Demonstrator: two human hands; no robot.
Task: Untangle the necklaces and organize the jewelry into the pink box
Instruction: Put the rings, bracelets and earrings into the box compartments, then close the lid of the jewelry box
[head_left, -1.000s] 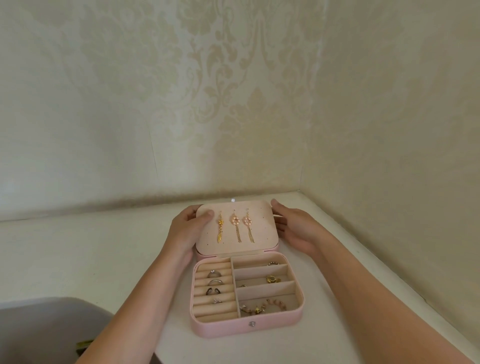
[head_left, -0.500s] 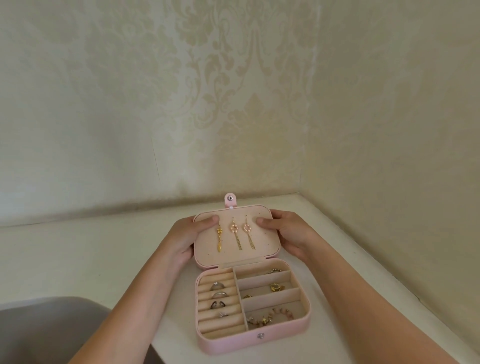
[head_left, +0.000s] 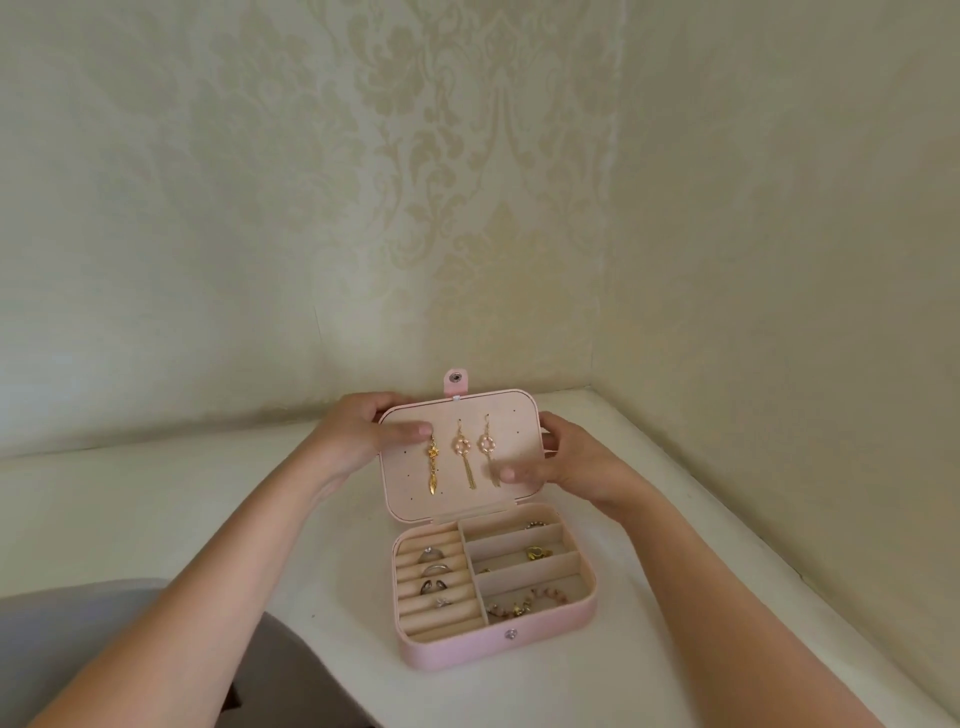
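Observation:
The pink box stands open on the white table. Its lid is raised nearly upright and carries three dangling earrings: a gold leaf one and two pink bead ones with tassels. My left hand grips the lid's left edge, thumb on the inner face. My right hand grips the right edge, thumb near the lower tassel. Several rings sit in the left roll slots. A gold piece and a beaded bracelet lie in the right compartments.
The white table sits in a corner between two wallpapered walls. A grey rounded object is at the lower left, below the table's front edge. The table's right edge runs diagonally toward the lower right.
The lid has swung up from lying flat to almost upright, its snap tab now showing at the top. Both hands rose with it and their thumbs moved onto the inner face.

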